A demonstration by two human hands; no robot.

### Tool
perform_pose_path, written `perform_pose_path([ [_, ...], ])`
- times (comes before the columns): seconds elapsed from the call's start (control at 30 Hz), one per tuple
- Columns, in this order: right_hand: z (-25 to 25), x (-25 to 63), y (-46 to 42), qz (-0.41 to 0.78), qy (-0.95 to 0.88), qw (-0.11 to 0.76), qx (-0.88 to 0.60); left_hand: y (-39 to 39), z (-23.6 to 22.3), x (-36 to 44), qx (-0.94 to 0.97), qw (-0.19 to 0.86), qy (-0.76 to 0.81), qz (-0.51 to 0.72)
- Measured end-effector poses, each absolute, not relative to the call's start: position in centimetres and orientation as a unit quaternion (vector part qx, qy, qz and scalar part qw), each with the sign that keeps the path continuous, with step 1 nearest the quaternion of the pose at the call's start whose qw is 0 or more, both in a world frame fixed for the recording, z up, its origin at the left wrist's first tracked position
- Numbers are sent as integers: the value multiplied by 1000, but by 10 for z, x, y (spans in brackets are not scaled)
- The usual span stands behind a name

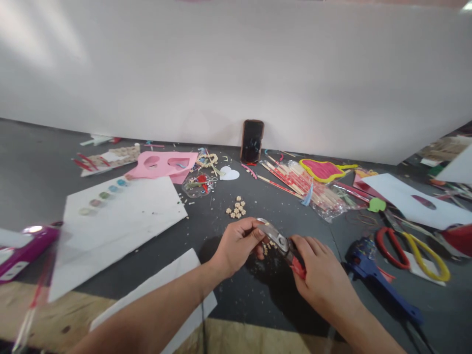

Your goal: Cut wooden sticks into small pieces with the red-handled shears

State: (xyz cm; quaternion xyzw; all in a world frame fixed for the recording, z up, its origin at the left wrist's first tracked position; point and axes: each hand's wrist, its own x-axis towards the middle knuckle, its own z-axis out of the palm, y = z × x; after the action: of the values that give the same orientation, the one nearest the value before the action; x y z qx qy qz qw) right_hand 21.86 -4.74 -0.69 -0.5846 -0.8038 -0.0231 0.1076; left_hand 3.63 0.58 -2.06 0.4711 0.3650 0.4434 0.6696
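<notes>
My right hand [319, 268] is wrapped round the red handles of metal pliers [275, 235], whose jaws point up and to the left. At the tip of the jaws, the fingertips of my left hand [238, 243] are pinched together. A speck of beige shows by the jaws, but what the left fingers hold is mostly hidden. Just beyond the left hand lies a small pile of beige flower-shaped beads [237, 208]. More such beads [268, 247] lie on the dark table under the pliers, partly covered by the left fingers.
A phone [252, 141] leans against the white wall. On the right are a blue glue gun [383, 282], scissors [424, 255] and bundled red-and-white sticks [295, 182]. White boards [125, 221], pink cut-out paper [162, 164] and a purple tool [27, 250] lie left.
</notes>
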Motion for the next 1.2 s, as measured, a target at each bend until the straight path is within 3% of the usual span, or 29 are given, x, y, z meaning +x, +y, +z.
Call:
perform_pose_path([
  [1.2, -8, 219, -48, -7, -799, 110, -592, 6, -19, 35, 435, 712, 342, 432],
])
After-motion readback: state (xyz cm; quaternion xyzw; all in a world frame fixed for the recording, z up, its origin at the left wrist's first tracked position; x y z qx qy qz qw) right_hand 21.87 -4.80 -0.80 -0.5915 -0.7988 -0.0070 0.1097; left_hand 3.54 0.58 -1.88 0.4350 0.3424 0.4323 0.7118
